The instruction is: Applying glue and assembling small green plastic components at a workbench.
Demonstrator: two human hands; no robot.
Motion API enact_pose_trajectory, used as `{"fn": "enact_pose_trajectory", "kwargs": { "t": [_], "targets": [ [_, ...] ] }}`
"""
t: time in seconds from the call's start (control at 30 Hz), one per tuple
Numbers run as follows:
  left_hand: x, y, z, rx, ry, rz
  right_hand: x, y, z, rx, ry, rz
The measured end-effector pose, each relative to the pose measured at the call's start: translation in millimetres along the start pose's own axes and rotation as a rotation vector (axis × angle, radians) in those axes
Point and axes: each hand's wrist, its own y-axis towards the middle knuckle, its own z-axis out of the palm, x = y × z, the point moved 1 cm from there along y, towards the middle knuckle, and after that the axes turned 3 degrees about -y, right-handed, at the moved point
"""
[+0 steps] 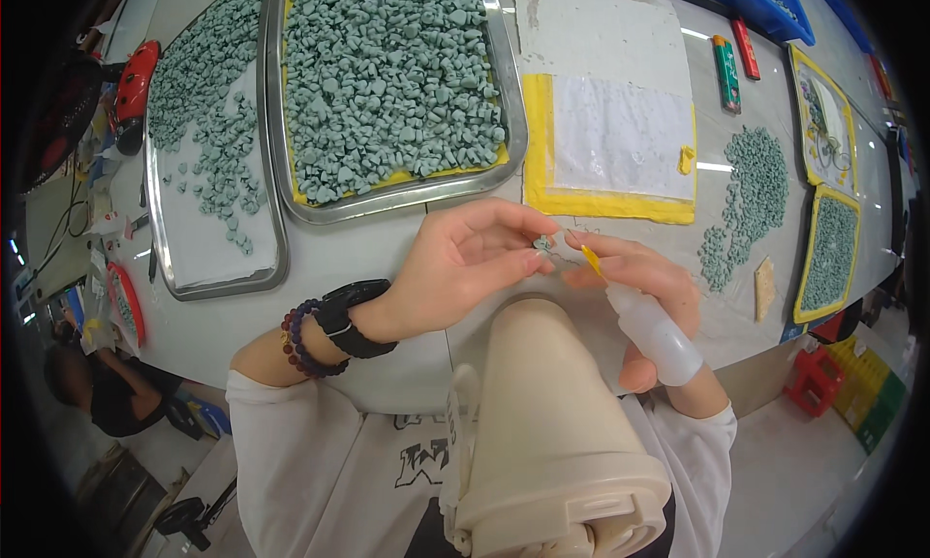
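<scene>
My left hand (463, 267), with a black watch and beaded bracelets at its wrist, pinches a small grey-green stone (542, 242) between its fingertips. A thin wire or thread seems to run by the fingers, too fine to make out. My right hand (668, 292) is closed round a translucent white squeeze bottle (659, 335). The bottle is tilted, its yellow tip (591, 259) pointing up and left toward the stone, a little apart from it. Both hands are close together above the table's near edge.
A tall cream tumbler (552, 413) stands right below my hands. Beyond them lie a metal tray (518, 161) heaped with stones, a second tray (276, 277), and a yellow-edged white sheet (620, 209). Loose stones (756, 185) and yellow-framed trays (809, 311) are at right.
</scene>
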Motion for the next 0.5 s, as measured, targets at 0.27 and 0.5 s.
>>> {"fn": "enact_pose_trajectory", "kwargs": {
  "t": [0.27,0.5],
  "targets": [
    [-0.6,0.8,1.2,-0.001,0.01,0.029,-3.1,3.6,-9.3,0.201,-0.151,-0.133],
    [1.0,-1.4,-0.1,-0.006,0.015,0.045,-3.9,4.7,-6.3,0.163,-0.134,-0.173]
  ]
}}
